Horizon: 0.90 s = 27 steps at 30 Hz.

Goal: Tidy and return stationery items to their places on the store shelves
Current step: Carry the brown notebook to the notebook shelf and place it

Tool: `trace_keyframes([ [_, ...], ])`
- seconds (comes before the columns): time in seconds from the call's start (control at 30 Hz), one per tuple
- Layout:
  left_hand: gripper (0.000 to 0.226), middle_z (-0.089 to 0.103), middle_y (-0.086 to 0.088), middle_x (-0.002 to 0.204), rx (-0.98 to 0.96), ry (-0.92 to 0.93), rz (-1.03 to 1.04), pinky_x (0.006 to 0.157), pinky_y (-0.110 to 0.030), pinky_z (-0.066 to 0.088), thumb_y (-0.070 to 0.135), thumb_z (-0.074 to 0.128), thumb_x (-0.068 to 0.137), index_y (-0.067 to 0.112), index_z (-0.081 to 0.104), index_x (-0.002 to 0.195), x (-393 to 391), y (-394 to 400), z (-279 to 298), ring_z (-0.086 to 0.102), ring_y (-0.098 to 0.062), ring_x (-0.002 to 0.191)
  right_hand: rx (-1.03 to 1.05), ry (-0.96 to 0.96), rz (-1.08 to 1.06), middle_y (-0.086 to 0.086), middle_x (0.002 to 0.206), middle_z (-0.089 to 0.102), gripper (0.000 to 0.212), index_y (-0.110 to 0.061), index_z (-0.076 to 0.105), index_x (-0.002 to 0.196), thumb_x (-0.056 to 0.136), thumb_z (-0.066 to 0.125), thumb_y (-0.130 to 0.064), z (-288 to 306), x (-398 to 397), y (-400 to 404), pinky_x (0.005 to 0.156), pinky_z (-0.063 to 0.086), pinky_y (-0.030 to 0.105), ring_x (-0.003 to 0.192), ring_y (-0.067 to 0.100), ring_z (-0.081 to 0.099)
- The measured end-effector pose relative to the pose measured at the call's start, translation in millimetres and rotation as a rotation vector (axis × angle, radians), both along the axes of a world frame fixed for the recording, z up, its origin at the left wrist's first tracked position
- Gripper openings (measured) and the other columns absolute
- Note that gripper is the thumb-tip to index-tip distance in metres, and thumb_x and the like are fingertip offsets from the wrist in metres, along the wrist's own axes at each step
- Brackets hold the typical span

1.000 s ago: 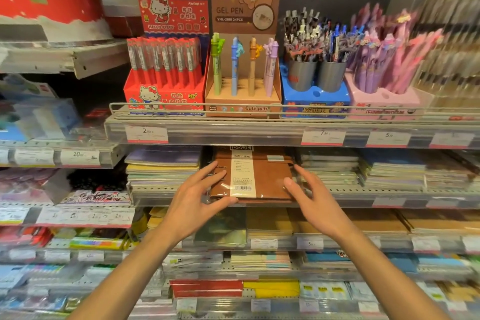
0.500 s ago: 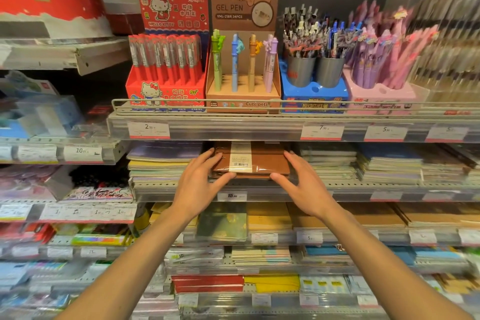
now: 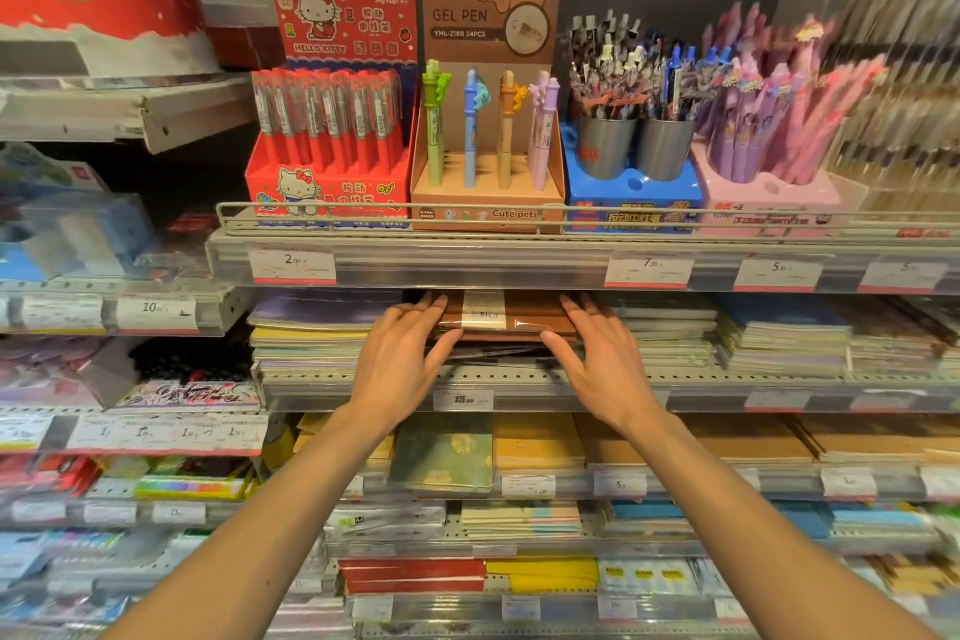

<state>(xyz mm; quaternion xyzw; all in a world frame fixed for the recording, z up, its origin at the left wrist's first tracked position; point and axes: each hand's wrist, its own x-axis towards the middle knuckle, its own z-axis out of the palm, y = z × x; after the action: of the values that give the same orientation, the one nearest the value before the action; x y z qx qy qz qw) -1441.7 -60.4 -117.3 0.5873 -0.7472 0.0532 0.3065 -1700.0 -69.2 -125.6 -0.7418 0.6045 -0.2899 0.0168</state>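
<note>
Notebook: brown wrapped notebook [image 3: 506, 320], centre of frame, on its stack on the shelf [image 3: 363, 382] under the pen displays [image 3: 488, 192].
Hands: left hand [image 3: 397, 361] and right hand [image 3: 605, 364] flank it, fingers straight along its sides, thumbs at the front edge.
Change: a second ago its cover tilted up toward the camera; now it lies flat, further in.
Meaning: this item seems almost returned; squaring it likely remains.

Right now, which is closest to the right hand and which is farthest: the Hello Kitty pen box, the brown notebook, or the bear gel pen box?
1. brown notebook: touching the right hand, on the middle shelf.
2. bear gel pen box: on the shelf above, a little to the left.
3. Hello Kitty pen box: same upper shelf, farther left.
</note>
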Motion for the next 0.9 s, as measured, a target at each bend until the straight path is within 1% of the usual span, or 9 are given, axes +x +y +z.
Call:
trace_keyframes([
  [0.07, 0.054, 0.061, -0.007, 0.136, -0.006, -0.031, 0.0, 0.097, -0.04, 0.048, 0.049, 0.043, 0.099, 0.015, 0.052, 0.14, 2, 0, -5, 0.054, -0.024, 0.119, -0.065, 0.039, -0.051, 0.006, 0.15, 0.047, 0.064, -0.024, 0.038, 0.15, 0.1, 0.029, -0.062, -8, 1, 3, 0.114, 0.036, 0.043, 0.138, 0.024, 0.041],
  [0.13, 0.053, 0.062, -0.006, 0.134, -0.026, -0.04, 0.0, 0.096, -0.041, 0.048, 0.049, 0.04, 0.1, 0.016, 0.052, 0.14, 5, -1, -9, 0.055, -0.024, 0.118, -0.111, 0.062, -0.075, 0.007, 0.15, 0.047, 0.06, -0.022, 0.04, 0.149, 0.101, 0.029, -0.057, -14, 4, 5, 0.115, 0.034, 0.042, 0.138, 0.025, 0.041],
  [0.23, 0.05, 0.063, -0.005, 0.133, -0.023, -0.04, 0.018, 0.097, -0.042, 0.047, 0.046, 0.043, 0.101, 0.017, 0.052, 0.139, 2, -8, -8, 0.054, -0.025, 0.121, -0.114, 0.051, -0.078, 0.006, 0.149, 0.049, 0.056, -0.019, 0.044, 0.148, 0.103, 0.032, -0.052, -14, 7, -2, 0.113, 0.034, 0.042, 0.138, 0.025, 0.041],
  [0.33, 0.048, 0.065, -0.003, 0.13, 0.0, -0.051, 0.053, 0.097, -0.043, 0.044, 0.046, 0.044, 0.1, 0.018, 0.054, 0.137, -3, -16, -3, 0.053, -0.027, 0.123, -0.095, 0.109, -0.105, 0.006, 0.144, 0.055, 0.053, -0.018, 0.047, 0.145, 0.104, 0.034, -0.049, -8, 5, -14, 0.109, 0.037, 0.044, 0.136, 0.026, 0.043],
  [0.43, 0.047, 0.067, -0.004, 0.127, -0.015, -0.054, 0.058, 0.094, -0.042, 0.045, 0.045, 0.044, 0.1, 0.018, 0.056, 0.136, -5, -15, -8, 0.056, -0.027, 0.119, -0.09, 0.16, -0.126, 0.004, 0.147, 0.053, 0.053, -0.02, 0.047, 0.145, 0.104, 0.03, -0.049, -10, 4, -16, 0.109, 0.036, 0.044, 0.138, 0.026, 0.042],
  [0.53, 0.046, 0.066, -0.005, 0.128, -0.035, -0.041, 0.05, 0.094, -0.042, 0.046, 0.044, 0.045, 0.1, 0.017, 0.056, 0.136, -5, -14, -13, 0.057, -0.028, 0.118, -0.086, 0.169, -0.131, 0.002, 0.147, 0.052, 0.055, -0.022, 0.044, 0.147, 0.103, 0.027, -0.051, -14, 4, -15, 0.109, 0.035, 0.044, 0.137, 0.025, 0.044],
  [0.63, 0.046, 0.067, -0.006, 0.127, 0.001, -0.038, 0.075, 0.096, -0.043, 0.044, 0.045, 0.045, 0.1, 0.016, 0.058, 0.133, -6, -20, -8, 0.055, -0.03, 0.121, -0.07, 0.159, -0.146, 0.002, 0.144, 0.056, 0.05, -0.022, 0.046, 0.145, 0.104, 0.031, -0.048, -10, 5, -19, 0.11, 0.032, 0.045, 0.137, 0.026, 0.043],
  [0.77, 0.045, 0.066, -0.009, 0.127, 0.036, -0.019, 0.084, 0.1, -0.044, 0.042, 0.042, 0.044, 0.101, 0.014, 0.057, 0.133, -10, -21, -4, 0.054, -0.034, 0.123, -0.047, 0.156, -0.156, 0.001, 0.146, 0.054, 0.05, -0.024, 0.045, 0.145, 0.104, 0.031, -0.048, -4, 8, -21, 0.114, 0.026, 0.045, 0.141, 0.025, 0.039],
  [0.9, 0.052, 0.061, -0.01, 0.133, 0.022, 0.003, 0.062, 0.104, -0.043, 0.04, 0.046, 0.039, 0.101, 0.014, 0.048, 0.141, -7, -19, -11, 0.052, -0.031, 0.125, -0.044, 0.12, -0.156, 0.007, 0.136, 0.06, 0.058, -0.018, 0.044, 0.144, 0.101, 0.03, -0.055, -7, 3, -16, 0.111, 0.032, 0.044, 0.133, 0.028, 0.045],
])
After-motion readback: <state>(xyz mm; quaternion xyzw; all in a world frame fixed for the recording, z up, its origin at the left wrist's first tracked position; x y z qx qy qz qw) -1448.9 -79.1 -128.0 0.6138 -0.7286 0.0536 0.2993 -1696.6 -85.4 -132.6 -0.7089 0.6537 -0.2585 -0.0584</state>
